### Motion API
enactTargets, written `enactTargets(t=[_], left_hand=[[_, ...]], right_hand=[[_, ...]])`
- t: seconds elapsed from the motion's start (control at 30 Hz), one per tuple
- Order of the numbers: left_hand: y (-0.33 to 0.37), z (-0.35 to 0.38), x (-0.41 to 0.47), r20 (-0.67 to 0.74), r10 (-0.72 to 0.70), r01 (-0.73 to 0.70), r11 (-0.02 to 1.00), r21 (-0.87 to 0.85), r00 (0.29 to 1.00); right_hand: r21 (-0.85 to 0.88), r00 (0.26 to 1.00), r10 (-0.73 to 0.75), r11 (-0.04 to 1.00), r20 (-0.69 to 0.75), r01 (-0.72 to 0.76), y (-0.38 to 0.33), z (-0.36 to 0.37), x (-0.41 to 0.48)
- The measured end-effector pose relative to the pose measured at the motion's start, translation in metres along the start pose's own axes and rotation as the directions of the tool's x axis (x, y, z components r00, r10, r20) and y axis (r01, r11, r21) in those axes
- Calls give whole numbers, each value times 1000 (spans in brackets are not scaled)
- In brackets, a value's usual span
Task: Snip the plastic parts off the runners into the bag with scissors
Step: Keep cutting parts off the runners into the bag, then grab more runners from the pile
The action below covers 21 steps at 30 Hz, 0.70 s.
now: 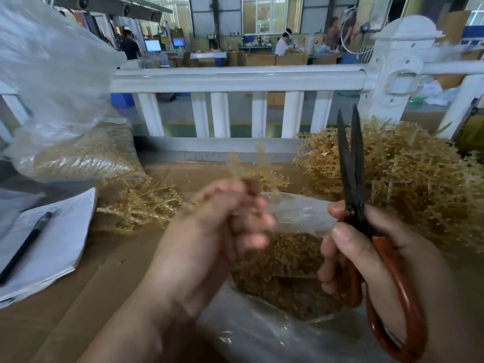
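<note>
Left hand (222,218) grip closed on blurred runner (243,163); right hand (366,247) holds scissors (352,163), blades narrowly apart. Risk: moving runner, parts miss bag (262,331).

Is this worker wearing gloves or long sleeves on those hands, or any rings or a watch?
No gloves: both the left hand and the right hand are bare. No sleeve shows on either forearm, and no watch. The left hand is blurred, so a ring there cannot be ruled out.

Cardboard-covered table (78,297) — notebook (52,239), pen (26,244), runner piles (392,174), bags (262,334).
</note>
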State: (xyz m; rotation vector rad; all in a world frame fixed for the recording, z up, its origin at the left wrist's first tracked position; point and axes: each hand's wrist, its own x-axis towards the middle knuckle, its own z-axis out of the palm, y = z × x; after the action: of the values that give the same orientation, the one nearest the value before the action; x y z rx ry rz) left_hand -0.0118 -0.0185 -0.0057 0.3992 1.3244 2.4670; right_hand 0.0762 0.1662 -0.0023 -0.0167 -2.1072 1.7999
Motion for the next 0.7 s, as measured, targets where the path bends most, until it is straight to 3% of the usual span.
enactTargets(t=[0.13,0.27,0.37,0.57,0.7], left_hand=[[21,-26,12,-257,168,-213,964,-159,952],[27,-44,19,-436,199,-334,907,-258,877],[29,-56,21,-457,196,-350,893,-281,867],[25,-64,25,-504,48,-257,899,-355,862],[35,-72,27,-534,65,-321,857,-403,843]], right_hand=[[80,996,83,993,-12,-82,-3,2,2],[60,989,148,987,-3,-147,-11,-2,6],[-103,994,108,989,-22,-109,-14,-13,10],[-382,995,14,923,-96,-50,-16,-32,17],[-619,995,0,783,-95,-59,-9,-34,19]])
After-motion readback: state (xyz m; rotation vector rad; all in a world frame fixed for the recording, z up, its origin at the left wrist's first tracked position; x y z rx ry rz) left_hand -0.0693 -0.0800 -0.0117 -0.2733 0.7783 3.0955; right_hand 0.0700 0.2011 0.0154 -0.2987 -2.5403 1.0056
